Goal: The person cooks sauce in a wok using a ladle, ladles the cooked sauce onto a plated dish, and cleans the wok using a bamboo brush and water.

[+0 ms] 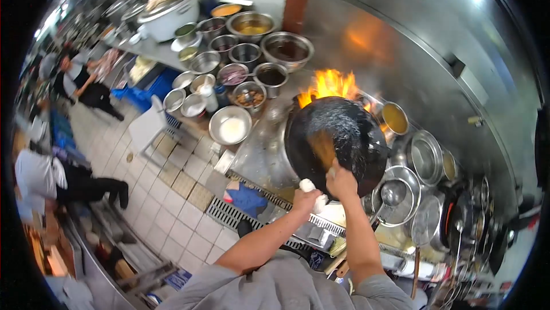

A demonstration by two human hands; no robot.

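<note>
A large black wok [366, 164] sits tilted on the stove, with tall orange flames [329, 85] rising behind its far rim. My left hand [308, 200] is closed around a bunched white cloth [318, 204] at the wok's near left edge; the cloth hides what lies under it. My right hand [340, 183] grips a brush [322, 146], whose brown bristles are blurred against the inside of the wok. The wok's inner surface looks wet and shiny, and no food shows in it.
Metal bowls of ingredients [250, 95] crowd the counter on the left. Right of the wok are a ladle [393, 193], a strainer [424, 218] and a pot of yellow liquid [395, 118]. A white chair [150, 125] and two people [94, 89] are at the left.
</note>
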